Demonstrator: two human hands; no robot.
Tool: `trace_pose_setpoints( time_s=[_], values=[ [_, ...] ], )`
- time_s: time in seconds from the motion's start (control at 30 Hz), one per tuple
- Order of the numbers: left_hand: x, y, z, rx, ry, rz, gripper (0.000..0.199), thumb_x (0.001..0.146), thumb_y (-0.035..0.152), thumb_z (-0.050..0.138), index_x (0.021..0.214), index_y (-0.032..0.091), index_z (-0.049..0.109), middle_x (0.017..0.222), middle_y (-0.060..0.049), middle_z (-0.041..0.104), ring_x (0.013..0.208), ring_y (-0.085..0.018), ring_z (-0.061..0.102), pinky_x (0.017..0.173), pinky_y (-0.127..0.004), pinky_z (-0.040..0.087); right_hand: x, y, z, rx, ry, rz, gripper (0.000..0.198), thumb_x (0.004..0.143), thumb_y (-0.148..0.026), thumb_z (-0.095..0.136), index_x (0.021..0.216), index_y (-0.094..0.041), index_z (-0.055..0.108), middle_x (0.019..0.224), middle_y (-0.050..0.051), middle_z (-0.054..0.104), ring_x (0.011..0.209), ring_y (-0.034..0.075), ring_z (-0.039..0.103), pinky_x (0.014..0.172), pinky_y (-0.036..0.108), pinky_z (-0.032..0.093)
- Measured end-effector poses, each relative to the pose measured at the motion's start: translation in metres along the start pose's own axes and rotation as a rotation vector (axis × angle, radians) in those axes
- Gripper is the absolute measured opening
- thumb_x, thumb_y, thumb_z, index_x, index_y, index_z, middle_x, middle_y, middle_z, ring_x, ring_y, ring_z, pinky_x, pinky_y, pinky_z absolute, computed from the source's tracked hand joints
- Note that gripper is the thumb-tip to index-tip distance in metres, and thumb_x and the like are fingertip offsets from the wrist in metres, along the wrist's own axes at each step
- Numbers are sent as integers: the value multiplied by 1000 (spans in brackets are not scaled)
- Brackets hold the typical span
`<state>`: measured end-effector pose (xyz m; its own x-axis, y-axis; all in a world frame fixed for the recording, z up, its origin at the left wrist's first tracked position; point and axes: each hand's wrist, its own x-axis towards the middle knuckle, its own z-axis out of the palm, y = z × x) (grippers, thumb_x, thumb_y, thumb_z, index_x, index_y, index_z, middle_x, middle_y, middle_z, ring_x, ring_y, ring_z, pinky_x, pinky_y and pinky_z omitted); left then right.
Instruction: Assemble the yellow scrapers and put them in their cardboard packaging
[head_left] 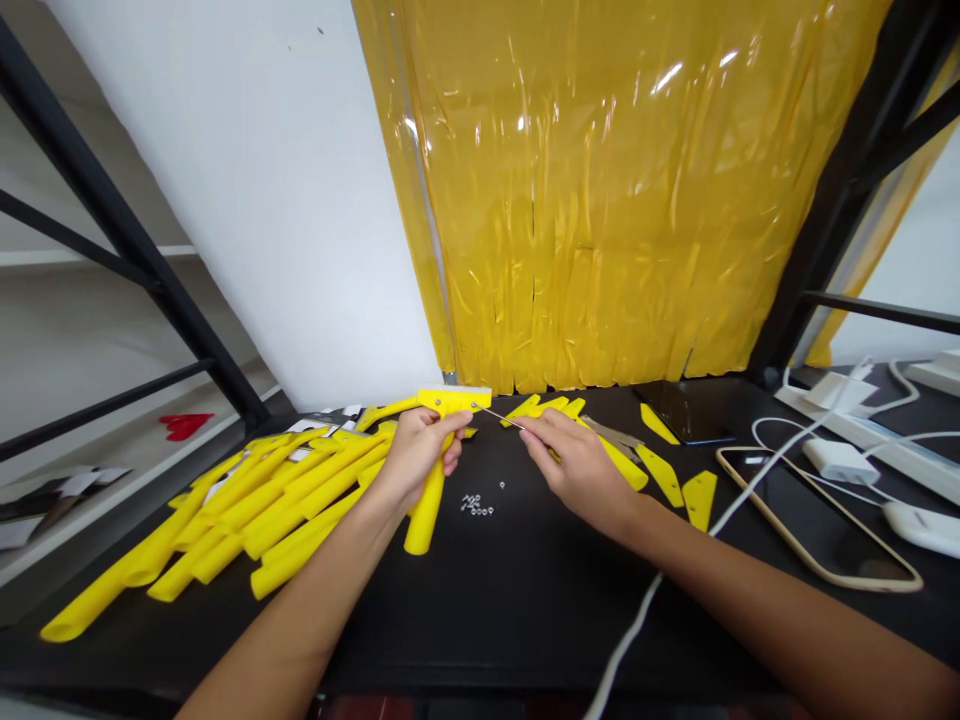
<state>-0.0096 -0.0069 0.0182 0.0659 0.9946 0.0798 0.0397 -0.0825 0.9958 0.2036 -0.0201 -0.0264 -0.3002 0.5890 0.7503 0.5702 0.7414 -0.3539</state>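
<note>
My left hand (421, 450) is wrapped round the neck of a yellow scraper (426, 515), its wide head up and its round handle pointing down. A pale strip runs along the top edge of the head, and two screw spots show on its face. In my right hand (581, 470) is a screwdriver (501, 416). Its thin metal shaft reaches left to the right-hand screw on the head; its handle is hidden by my fingers. Below, on the black table, lies a small cluster of loose screws (476, 507).
Several yellow scrapers (292, 500) are piled at the left. Flat yellow plates (699, 498) lie right of my right hand. Further right are a phone (825, 520), a dark tablet (686, 410), a charger (840, 460) and a white cable (637, 620). Yellow plastic strips (600, 220) hang behind.
</note>
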Motion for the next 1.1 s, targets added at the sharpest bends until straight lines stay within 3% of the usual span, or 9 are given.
trace_pose_setpoints(
  time_s=[0.13,0.5,1.1],
  values=[
    [-2,3,3,0,52,-19,40,77,40,76,55,19,50,39,5,40,32,-6,34,33,-22,28,-2,1,0,-127,-27,-69,33,104,-26,40,120,-18,67,92,9,64,83,20,62,77,34,51],
    [-2,2,3,-4,74,31,30,77,34,73,57,17,57,42,4,46,33,-7,38,33,-22,30,-2,-11,-8,-336,-25,-202,36,105,-25,37,121,-14,67,87,9,63,78,19,60,69,32,48],
    [0,-6,4,99,163,122,35,75,37,75,54,16,57,43,2,49,32,-8,42,33,-22,32,0,-14,-10,-362,-28,-215,35,104,-22,37,118,-13,68,86,10,63,76,19,59,67,33,48]
  ],
)
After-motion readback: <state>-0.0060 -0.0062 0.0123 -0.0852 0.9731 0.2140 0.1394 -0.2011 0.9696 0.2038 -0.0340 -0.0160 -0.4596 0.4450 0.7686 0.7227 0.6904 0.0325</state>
